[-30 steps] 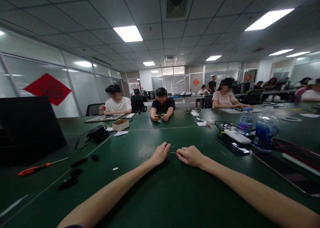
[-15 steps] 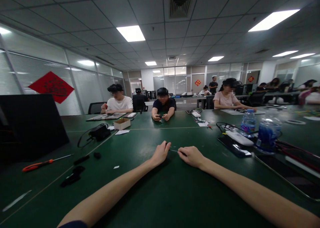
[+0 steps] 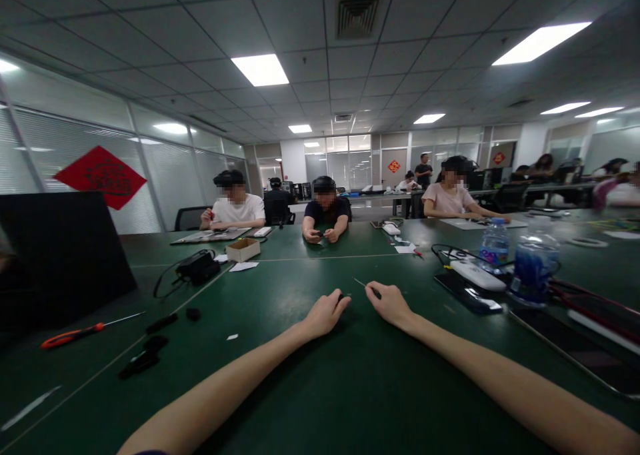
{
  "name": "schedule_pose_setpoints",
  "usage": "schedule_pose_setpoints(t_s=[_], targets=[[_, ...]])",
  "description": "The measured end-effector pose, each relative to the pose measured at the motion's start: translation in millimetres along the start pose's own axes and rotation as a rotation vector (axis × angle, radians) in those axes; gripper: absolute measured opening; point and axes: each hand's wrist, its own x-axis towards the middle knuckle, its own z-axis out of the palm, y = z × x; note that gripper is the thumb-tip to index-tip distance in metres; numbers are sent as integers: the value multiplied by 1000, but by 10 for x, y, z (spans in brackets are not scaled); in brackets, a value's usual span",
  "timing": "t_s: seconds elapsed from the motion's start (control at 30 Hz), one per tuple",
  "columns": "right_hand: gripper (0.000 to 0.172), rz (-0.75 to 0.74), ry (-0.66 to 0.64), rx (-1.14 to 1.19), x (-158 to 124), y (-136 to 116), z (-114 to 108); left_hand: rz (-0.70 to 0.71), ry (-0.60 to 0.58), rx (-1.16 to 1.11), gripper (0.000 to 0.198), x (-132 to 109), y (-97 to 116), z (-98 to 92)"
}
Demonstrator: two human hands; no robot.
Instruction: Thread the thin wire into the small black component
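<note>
Closed around a small dark piece point(image 3: 343, 297), my left hand point(image 3: 323, 314) rests low over the green table, and most of the piece is hidden by the fingers. My right hand point(image 3: 391, 303) grips what looks like a small screwdriver point(image 3: 359, 282); its thin metal shaft points up and left, and a bit of dark handle shows among the fingers. A gap separates the two hands, and the shaft touches nothing. Left of my left hand lies a small white scrap point(image 3: 233, 337).
An orange-handled screwdriver point(image 3: 75, 335), black parts point(image 3: 145, 358), a black device with a cable point(image 3: 197, 266) and an open cardboard box point(image 3: 243, 249) lie left. Phones point(image 3: 570, 348), a white device point(image 3: 477, 275) and bottles point(image 3: 535, 272) stand right. Three people sit opposite.
My hands have moved apart. The screwdriver's shaft, earlier pointing at my left hand, now tilts up and away from it. The view has shifted slightly.
</note>
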Motion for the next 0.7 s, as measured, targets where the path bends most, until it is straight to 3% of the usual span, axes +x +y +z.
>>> schedule_pose_setpoints(t_s=[0.13, 0.23, 0.47, 0.7], targets=[[29, -159, -98, -3, -32, -57, -25, -136, 91, -181, 51, 46, -30, -46], [28, -235, -129, 6, -60, -115, -56, -213, 93, -289, 55, 65, -44, -68], [27, -363, -169, -3, -55, -119, -61, -230, 38, -316, 63, 47, -5, -71], [27, -364, -177, -27, -55, -140, -71, -239, 19, -316, 65, 29, 18, -74]])
